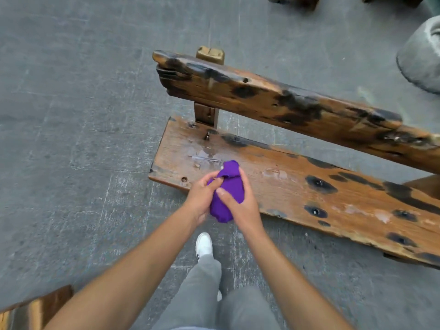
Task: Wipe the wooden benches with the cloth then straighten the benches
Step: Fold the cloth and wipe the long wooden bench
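A purple cloth (229,186) is bunched up between both hands, just above the front left end of a wooden bench. My left hand (202,196) grips its left side, fingers curled into the fabric. My right hand (240,203) wraps the cloth from the right, thumb across its front. The bench seat (297,186) is an orange-brown plank with dark burnt spots, running from the centre to the lower right. A wet smear shows on the seat just beyond the cloth. Its backrest (273,101) is a rough beam on a post behind the seat.
Grey concrete floor (71,115) spreads to the left and behind. A corner of another wooden piece (35,308) shows at the bottom left. A grey rounded stone object (421,55) sits at the right edge. More wooden legs (295,0) stand at the top. My white shoe (203,245) is below the hands.
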Available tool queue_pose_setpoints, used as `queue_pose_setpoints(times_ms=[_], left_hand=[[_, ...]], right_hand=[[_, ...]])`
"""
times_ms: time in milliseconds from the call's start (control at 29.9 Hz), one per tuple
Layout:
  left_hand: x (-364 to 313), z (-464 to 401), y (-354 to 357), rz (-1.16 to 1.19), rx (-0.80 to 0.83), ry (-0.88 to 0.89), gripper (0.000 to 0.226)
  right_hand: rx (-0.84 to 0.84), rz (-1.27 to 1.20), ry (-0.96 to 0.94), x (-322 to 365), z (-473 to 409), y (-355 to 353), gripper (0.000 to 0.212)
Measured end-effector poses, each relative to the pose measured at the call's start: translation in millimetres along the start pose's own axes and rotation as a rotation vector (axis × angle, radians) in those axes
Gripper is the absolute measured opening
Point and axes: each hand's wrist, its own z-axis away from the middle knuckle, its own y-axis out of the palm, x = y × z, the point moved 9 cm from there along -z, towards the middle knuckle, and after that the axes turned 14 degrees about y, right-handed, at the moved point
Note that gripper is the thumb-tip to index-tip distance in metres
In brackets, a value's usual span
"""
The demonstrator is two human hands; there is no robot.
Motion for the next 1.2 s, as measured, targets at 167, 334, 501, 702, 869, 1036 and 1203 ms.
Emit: queue_pose_setpoints(times_ms=[167, 334, 501, 702, 869, 1036, 1203], left_hand=[[2.6, -83.4, 7.6, 0.005, 0.187, -0.160, 0.024], [0.9, -169.8, -30.3, -0.365, 0.043, -0.019, 0.023], [0.3, -238.4, -120.2, -0.830, -0.198, 0.205, 0.030], [44.5, -345.2, -223.2, -1.453, -0.153, 0.114, 0.059], [100.3, -424.0, -261.1, -1.612, 0.011, 0.132, 0.070], [126.9, -424.2, -259.0, -1.657, 0.132, 0.289, 0.090], [134.4, -429.3, -268.7, -1.747, 0.222, 0.290, 0.101]], right_hand=[[-0.104, 0.157, 0.019, -9.2, -111.1, -5.1, 0.075], [-0.102, 0.312, 0.016, -31.8, -225.5, 13.1, 0.062], [-0.099, 0.434, 0.005, -45.3, -323.4, 28.0, 0.057], [-0.118, 0.627, -0.172, -32.1, -433.9, 80.1, 0.054], [-0.259, 1.203, -0.198, -87.3, -498.0, 138.7, 0.076], [-0.398, 1.285, -0.237, -115.2, -510.1, 162.5, 0.070], [-0.057, 1.484, -0.661, -90.0, -563.1, 294.4, 0.064]])
